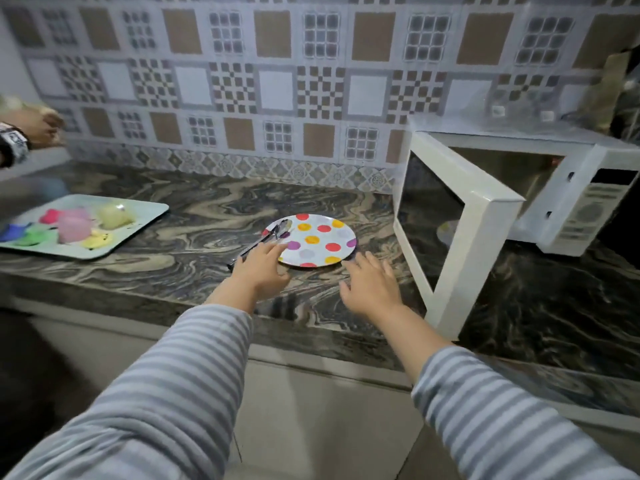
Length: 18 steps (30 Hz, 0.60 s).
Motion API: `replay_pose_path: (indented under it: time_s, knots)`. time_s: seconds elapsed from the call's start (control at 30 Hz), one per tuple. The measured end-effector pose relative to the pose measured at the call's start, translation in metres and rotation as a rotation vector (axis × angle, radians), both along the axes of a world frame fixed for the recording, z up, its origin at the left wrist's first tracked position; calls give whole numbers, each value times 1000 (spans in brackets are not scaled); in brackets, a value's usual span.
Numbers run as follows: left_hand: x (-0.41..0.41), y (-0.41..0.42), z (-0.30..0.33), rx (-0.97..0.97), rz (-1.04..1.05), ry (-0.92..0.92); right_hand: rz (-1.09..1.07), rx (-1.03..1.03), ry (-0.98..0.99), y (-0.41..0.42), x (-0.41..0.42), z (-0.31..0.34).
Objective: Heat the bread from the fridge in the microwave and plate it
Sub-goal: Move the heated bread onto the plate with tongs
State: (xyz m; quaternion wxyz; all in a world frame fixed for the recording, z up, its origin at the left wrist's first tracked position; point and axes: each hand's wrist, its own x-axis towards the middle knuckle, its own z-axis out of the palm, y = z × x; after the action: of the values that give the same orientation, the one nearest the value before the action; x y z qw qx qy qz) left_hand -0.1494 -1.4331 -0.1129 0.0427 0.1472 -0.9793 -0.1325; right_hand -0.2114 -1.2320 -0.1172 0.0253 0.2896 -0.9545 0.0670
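Left hand: left hand (260, 270) reaches forward over the marbled surface (194, 216); fingers (273, 249) extended and loosely spread, tips at or touching the near-left rim of the plate, over the handle end of the cutlery. Holds nothing.
Right hand: right hand (369, 284) hovers low above the surface just near-right of the plate; fingers straight and spread, palm down, nothing in its grasp. Whether the fingertips touch the plate rim cannot be told.
Plate: round white plate (320, 242) with coloured dots lies flat on the surface, between the tray and the open microwave door. No food seen on it.
Cutlery: a metal spoon (273, 233), possibly paired with another utensil (blurred), lies with its bowl on the left part of the plate and its handle off the rim toward the near left.
Bread: not seen in this view; location cannot be told.
Microwave: white microwave (581, 209) stands at the right on the surface; its door (450, 233) swung wide open toward the plate. Cavity dim, contents not discernible.
Tray: pale tray (145, 211) at far left carries several coloured soft-looking items and a pink cup-like piece; blurred.
Other: a second person's hand (38, 128) with a wrist band shows at the left edge, above the tray.
Sleeves: both forearms in grey-striped sleeves (180, 368).
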Motion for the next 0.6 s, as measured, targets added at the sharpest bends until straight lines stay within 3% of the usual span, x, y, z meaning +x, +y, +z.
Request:
replay_pose_path:
  time_s: [0.2, 0.4, 0.53, 0.6]
  knots:
    - [-38, -72, -36, 48, 121, 5, -75, -137, -143, -51, -69, -32]
    - [-95, -125, -70, -51, 127, 8, -229, -259, -252, -85, -148, -66]
    - [-102, -130, -95, -180, 117, 155, -289, -307, -222, -98, -177, -85]
    - [-102, -130, -101, -133, 112, 252, -316, -276, -167, -103, -181, -91]
